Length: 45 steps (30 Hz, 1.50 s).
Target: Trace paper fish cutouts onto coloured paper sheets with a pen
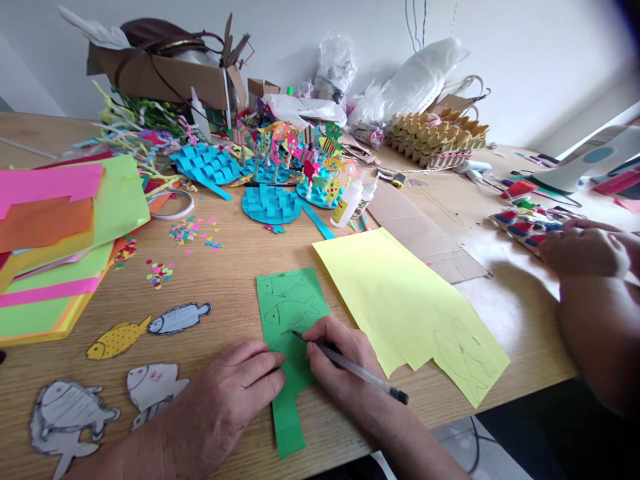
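Note:
A pen (345,362) with a dark cap end is gripped in my right hand (345,353), its tip touching a piece of green paper (287,427). Two pencil-thin fish outlines show on the upper part of that paper, and a third is partly drawn under the tip. My left hand (235,393) lies on the paper's left edge with fingers stretched out, pressing it to the table. Left of it are a yellow paper fish (117,339), a grey-blue paper fish (180,319) and several white fish cutouts (70,407), some partly hidden by my left arm.
Yellow paper (400,287) with fish outlines lies to the right, over cardboard (425,230). Glue bottles (347,203) and blue woven paper discs (270,203) stand behind. Stacked coloured papers (55,233) are at left. Another person's hands (585,250) rest near paint pots (525,227).

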{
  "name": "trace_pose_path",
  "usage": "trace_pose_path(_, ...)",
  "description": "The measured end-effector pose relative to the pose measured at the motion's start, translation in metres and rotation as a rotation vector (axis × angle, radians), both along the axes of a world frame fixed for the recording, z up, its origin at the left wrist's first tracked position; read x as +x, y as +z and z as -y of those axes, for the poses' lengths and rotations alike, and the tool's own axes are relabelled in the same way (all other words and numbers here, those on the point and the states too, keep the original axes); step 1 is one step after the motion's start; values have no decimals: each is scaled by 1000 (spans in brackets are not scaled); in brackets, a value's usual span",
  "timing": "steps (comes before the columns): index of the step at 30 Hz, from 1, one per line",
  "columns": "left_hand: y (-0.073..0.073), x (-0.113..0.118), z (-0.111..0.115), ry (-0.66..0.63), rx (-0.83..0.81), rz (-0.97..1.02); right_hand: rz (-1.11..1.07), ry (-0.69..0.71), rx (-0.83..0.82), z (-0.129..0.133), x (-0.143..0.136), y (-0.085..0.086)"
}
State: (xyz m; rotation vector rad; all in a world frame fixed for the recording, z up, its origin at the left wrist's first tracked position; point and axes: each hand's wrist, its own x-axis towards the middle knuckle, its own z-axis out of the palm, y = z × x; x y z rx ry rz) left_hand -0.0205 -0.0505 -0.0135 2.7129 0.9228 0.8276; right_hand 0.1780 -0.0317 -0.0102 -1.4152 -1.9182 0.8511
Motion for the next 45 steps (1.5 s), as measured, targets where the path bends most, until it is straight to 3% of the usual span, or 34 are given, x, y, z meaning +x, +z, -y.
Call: trace_pose_path(45,-2,-1,0,-5,-2,-11,19,-22,11,1,0,-1)
